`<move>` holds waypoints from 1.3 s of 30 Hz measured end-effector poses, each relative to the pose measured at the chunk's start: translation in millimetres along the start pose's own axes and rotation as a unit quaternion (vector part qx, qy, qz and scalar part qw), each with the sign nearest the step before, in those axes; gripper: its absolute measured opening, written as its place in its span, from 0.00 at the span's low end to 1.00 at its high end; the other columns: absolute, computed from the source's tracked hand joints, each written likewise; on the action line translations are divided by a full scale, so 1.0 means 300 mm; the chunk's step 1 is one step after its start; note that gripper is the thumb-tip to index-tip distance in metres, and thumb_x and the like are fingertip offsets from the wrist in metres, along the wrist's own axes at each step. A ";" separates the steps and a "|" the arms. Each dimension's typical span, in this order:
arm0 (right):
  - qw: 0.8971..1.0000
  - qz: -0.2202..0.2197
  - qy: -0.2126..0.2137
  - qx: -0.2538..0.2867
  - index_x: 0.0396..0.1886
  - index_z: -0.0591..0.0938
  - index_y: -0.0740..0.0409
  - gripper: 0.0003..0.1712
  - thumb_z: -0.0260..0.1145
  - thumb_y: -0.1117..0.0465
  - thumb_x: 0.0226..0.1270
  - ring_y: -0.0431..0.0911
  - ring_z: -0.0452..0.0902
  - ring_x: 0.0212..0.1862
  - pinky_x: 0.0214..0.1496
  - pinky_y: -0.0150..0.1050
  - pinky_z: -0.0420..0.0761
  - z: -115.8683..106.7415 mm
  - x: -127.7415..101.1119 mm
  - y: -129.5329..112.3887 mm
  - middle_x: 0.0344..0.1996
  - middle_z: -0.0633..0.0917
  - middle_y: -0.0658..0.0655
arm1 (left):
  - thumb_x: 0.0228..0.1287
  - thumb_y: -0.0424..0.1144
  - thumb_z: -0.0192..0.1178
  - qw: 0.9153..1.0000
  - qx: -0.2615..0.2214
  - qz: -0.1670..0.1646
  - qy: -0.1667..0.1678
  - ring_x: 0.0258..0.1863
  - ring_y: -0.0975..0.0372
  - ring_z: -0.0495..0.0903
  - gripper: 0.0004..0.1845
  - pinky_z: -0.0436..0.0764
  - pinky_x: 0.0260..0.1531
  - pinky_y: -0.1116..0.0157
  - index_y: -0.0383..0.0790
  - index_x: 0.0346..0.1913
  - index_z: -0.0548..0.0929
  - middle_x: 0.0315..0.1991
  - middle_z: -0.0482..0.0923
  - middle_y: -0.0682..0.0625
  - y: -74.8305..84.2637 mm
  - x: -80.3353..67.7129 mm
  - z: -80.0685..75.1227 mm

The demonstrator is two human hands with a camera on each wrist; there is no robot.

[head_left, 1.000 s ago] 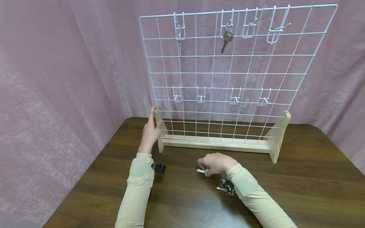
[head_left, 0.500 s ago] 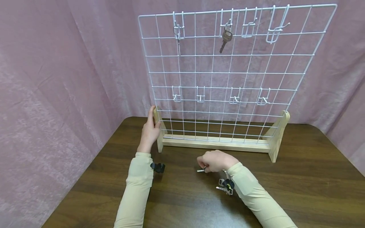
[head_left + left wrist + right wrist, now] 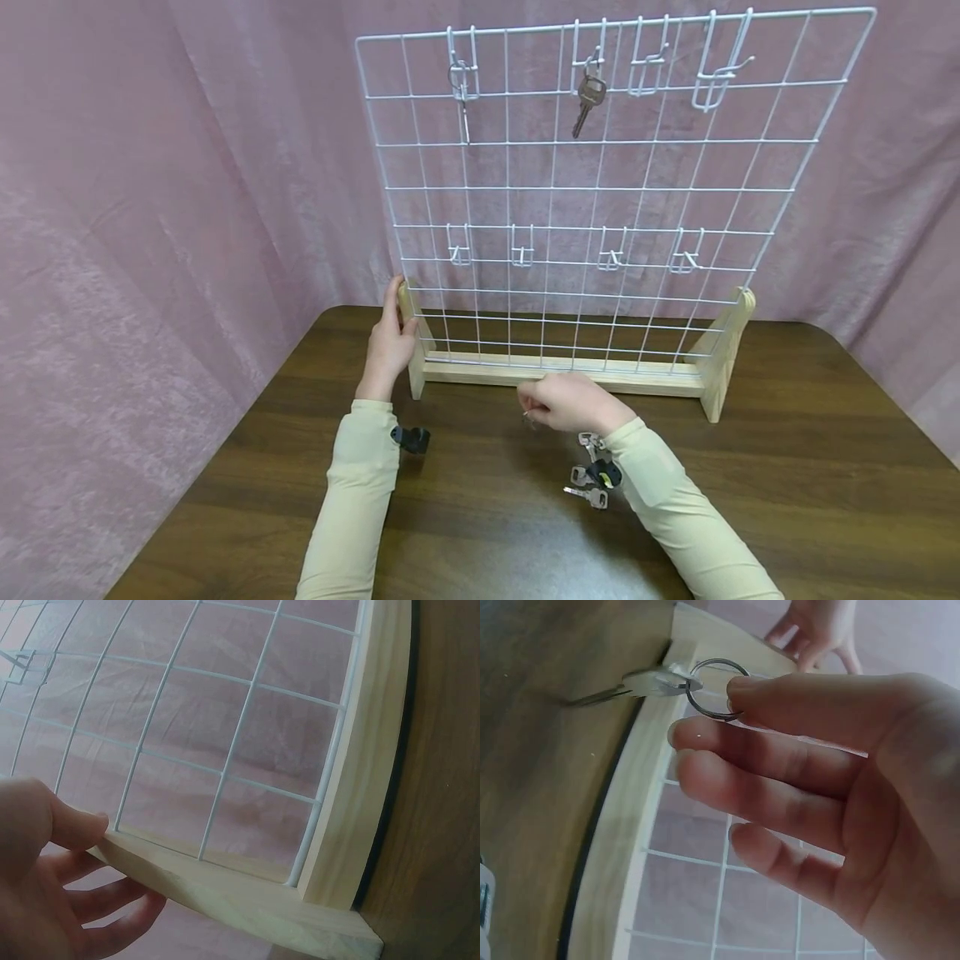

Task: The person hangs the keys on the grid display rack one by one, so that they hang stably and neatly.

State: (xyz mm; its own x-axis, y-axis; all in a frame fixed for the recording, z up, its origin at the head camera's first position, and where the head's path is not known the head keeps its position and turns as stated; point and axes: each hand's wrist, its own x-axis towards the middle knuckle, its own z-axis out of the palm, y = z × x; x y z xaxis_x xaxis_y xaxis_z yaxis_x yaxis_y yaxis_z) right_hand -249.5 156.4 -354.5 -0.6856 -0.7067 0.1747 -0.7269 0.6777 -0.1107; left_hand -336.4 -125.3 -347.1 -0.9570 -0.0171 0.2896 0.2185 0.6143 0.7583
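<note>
My left hand [image 3: 401, 321] grips the left wooden post [image 3: 411, 367] of a white wire grid stand [image 3: 600, 192]. In the left wrist view the thumb [image 3: 75, 825] lies on the post [image 3: 225, 889] and the fingers curl behind it. My right hand [image 3: 528, 412] is raised a little above the dark wooden table [image 3: 787, 467], just in front of the stand's base rail [image 3: 645, 379]. It pinches a metal key ring [image 3: 716, 688], and a silver key [image 3: 645, 681] hangs from the ring.
Several loose keys [image 3: 592, 497] lie on the table under my right wrist. A brass key [image 3: 587, 98] and a silver key [image 3: 462, 100] hang on top-row hooks. The lower-row hooks [image 3: 522, 254] are bare. A pink curtain [image 3: 187, 167] closes off the back and sides.
My right hand has picked the ringed key up off the table and carried it up and back toward the stand's base. My left hand has stayed on the post.
</note>
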 end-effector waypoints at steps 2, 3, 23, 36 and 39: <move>1.000 0.002 0.007 -0.001 0.24 0.73 0.48 0.10 0.65 0.62 0.62 0.33 0.65 0.22 0.23 0.31 0.66 -0.010 -0.002 0.001 0.18 0.74 0.41 | 0.73 0.36 0.49 1.000 0.002 0.001 0.000 0.54 0.39 0.79 0.37 0.80 0.48 0.44 0.68 0.75 0.46 0.68 0.67 0.34 -0.001 0.000 -0.001; 1.000 0.005 0.010 -0.002 0.24 0.73 0.47 0.10 0.65 0.62 0.62 0.34 0.65 0.22 0.23 0.31 0.66 -0.015 -0.003 0.002 0.18 0.74 0.41 | 0.73 0.36 0.49 1.000 0.002 0.001 0.001 0.54 0.39 0.79 0.37 0.80 0.48 0.44 0.68 0.75 0.46 0.68 0.67 0.34 -0.001 0.000 -0.002; 0.978 0.160 0.130 0.022 0.25 0.76 0.48 0.07 0.66 0.59 0.61 0.37 0.68 0.19 0.20 0.36 0.66 -0.124 -0.034 0.035 0.16 0.78 0.43 | 0.73 0.34 0.49 1.000 -0.006 0.003 -0.001 0.57 0.38 0.76 0.37 0.79 0.50 0.43 0.66 0.75 0.46 0.69 0.65 0.32 0.005 -0.001 -0.014; 0.945 0.169 0.281 0.014 0.34 0.80 0.54 0.02 0.64 0.61 0.66 0.37 0.67 0.17 0.20 0.36 0.65 -0.333 -0.131 0.053 0.16 0.82 0.49 | 0.74 0.34 0.48 1.000 -0.012 0.005 -0.003 0.56 0.38 0.77 0.37 0.80 0.49 0.43 0.68 0.74 0.46 0.70 0.64 0.33 0.004 0.000 -0.002; 0.935 0.157 0.317 -0.007 0.35 0.80 0.56 0.02 0.64 0.62 0.66 0.36 0.66 0.16 0.20 0.35 0.64 -0.416 -0.134 0.046 0.15 0.81 0.50 | 0.74 0.34 0.48 1.000 -0.010 0.005 -0.002 0.55 0.38 0.78 0.37 0.80 0.49 0.43 0.69 0.74 0.46 0.70 0.65 0.33 0.003 0.000 -0.002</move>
State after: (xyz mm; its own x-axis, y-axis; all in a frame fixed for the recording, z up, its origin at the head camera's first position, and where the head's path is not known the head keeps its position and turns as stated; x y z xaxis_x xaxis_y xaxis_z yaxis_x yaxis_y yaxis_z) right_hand -227.0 219.5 -241.0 -0.7008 -0.2136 0.6806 -0.4904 0.8371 -0.2423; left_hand -336.1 -125.3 -346.1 -0.9553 -0.0076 0.2957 0.2327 0.5978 0.7671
